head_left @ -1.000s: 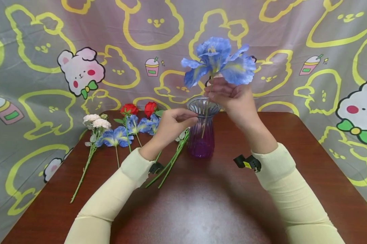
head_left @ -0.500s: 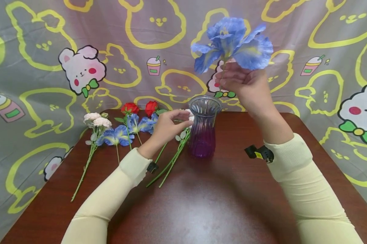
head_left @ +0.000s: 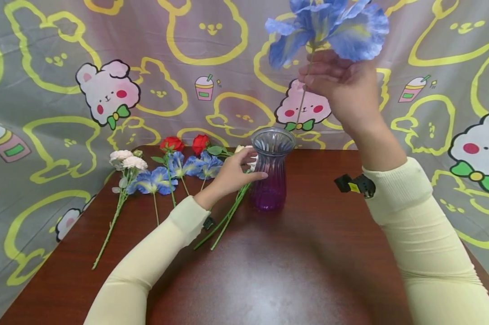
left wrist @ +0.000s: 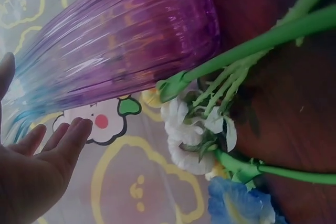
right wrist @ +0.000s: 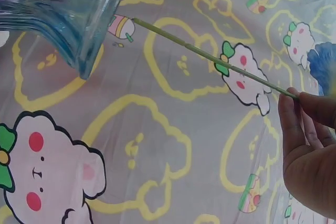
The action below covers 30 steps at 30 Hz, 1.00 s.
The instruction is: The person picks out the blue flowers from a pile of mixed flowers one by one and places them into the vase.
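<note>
Between thumb and fingers, my right hand pinches the thin stem of a blue iris, high above the table at the right. The iris's bare stem slants down from the fingertips, its lower end near the rim of a ribbed glass vase in the right wrist view. That vase stands upright, clear at the top and purple below. My left hand is at its left side, thumb across the front and fingers toward the back. In the left wrist view the left hand's fingers are spread beside the glass.
On the table left of the vase lie several blue irises, red roses and a sprig of pale pink flowers. Green stems lie close to the vase's left. A patterned curtain hangs behind.
My right hand has lifted the iris up and to the right, drawing its stem out of the vase. My left hand has moved from the rim down to the vase's side.
</note>
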Available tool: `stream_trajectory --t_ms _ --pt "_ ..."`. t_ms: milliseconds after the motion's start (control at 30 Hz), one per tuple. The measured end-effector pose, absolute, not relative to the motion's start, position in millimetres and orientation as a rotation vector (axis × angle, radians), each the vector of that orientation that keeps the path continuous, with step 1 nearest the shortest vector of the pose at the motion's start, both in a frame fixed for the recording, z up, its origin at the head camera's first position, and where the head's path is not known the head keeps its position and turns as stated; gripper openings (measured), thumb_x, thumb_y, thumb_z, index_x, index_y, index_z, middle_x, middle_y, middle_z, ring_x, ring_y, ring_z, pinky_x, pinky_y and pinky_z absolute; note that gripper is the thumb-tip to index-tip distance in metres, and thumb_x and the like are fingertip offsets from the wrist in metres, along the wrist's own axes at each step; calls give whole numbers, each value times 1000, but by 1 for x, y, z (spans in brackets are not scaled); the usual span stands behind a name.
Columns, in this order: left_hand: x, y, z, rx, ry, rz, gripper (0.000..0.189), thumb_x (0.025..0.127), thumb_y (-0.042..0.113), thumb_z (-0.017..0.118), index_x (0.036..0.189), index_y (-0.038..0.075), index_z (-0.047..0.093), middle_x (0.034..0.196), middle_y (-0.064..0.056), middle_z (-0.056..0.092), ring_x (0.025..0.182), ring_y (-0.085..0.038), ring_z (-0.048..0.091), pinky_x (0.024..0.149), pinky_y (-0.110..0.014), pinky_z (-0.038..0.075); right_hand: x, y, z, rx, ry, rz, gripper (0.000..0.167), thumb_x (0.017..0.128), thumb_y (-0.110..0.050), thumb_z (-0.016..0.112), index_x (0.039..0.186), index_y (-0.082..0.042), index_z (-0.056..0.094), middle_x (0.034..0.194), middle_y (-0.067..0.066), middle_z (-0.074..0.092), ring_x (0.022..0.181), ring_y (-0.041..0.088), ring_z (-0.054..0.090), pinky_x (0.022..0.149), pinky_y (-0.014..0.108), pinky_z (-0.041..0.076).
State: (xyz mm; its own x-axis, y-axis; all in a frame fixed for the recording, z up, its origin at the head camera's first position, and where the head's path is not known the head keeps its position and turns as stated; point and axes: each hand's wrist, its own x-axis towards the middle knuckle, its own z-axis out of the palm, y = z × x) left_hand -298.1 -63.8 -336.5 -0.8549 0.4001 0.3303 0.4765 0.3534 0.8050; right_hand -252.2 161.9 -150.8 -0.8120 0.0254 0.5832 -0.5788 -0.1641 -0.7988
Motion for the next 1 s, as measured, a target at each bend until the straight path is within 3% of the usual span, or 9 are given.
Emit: stream_trajectory --t_ms 167,333,633,1000 --pt "-300 -56 -340 -834 -2548 -1548 77 77 31 84 140 9 46 134 -10 55 122 -27 54 98 -41 46 -261 154 -150 645 -1674 2024 29 78 17 67 104 4 64 104 19 66 89 27 68 75 31 57" --pt "-300 -51 -343 -815 -2604 -1494 82 76 34 85 141 6 43 138 -14 51 123 -31 53 98 -44 46 -269 144 -158 625 -1750 1988 29 80 16 67 105 3 63 97 16 68 89 24 69 77 30 56" --pt "-301 -49 -347 -788 -2624 -1455 84 77 34 84 142 3 41 141 -17 49 122 -29 55 96 -37 48 -281 136 -183 592 -1922 1993 25 81 10 69 104 2 63 97 15 69 91 23 69 81 31 55" --pt "-303 -49 -353 -867 -2550 -1440 78 79 27 83 140 2 43 137 -15 52 119 -29 57 95 -33 48 -291 127 -208 645 -2062 1871 30 80 15 64 108 7 58 96 14 65 85 18 69 76 28 56"
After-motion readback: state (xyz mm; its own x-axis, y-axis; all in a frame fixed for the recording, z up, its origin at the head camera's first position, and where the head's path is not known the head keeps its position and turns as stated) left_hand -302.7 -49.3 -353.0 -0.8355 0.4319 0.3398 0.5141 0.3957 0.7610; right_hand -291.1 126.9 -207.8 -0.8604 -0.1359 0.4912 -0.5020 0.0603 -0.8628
